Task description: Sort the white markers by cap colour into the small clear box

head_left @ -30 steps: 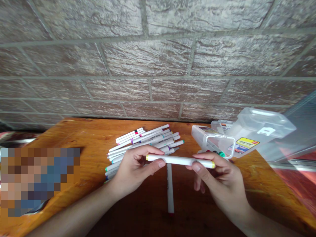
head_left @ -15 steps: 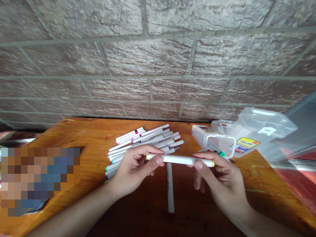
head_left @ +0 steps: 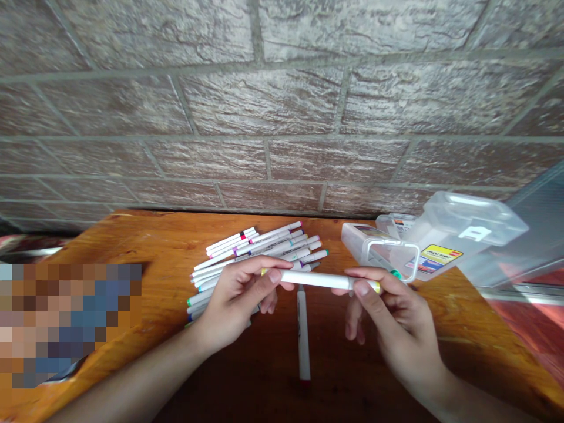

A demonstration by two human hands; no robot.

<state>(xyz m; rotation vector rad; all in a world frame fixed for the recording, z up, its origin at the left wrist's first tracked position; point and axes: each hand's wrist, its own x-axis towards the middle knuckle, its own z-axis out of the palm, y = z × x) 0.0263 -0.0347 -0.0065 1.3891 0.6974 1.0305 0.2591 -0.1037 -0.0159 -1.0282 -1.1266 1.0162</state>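
A white marker [head_left: 315,279] with yellow ends is held level between my two hands. My left hand [head_left: 241,299] pinches its left end between thumb and fingers. At the other end, my right hand [head_left: 392,311] grips it near the yellow cap, thumb in front. Below it, a second marker [head_left: 304,338] with a dark red end lies lengthwise on the wooden table [head_left: 145,247]. Behind my left hand is a pile of white markers [head_left: 264,244] with coloured ends, partly hidden by that hand.
Clear plastic cases [head_left: 449,235] stand at the back right, one bearing a yellow label. A smaller clear case [head_left: 356,238] with a green-capped marker [head_left: 396,274] at its opening is beside them. A stone-block wall [head_left: 282,106] runs along the back edge. A blurred patch covers the left.
My left thumb has slid slightly left, covering more of the marker's yellow end. My right thumb has shifted a little toward the right cap. The marker stays between both hands.
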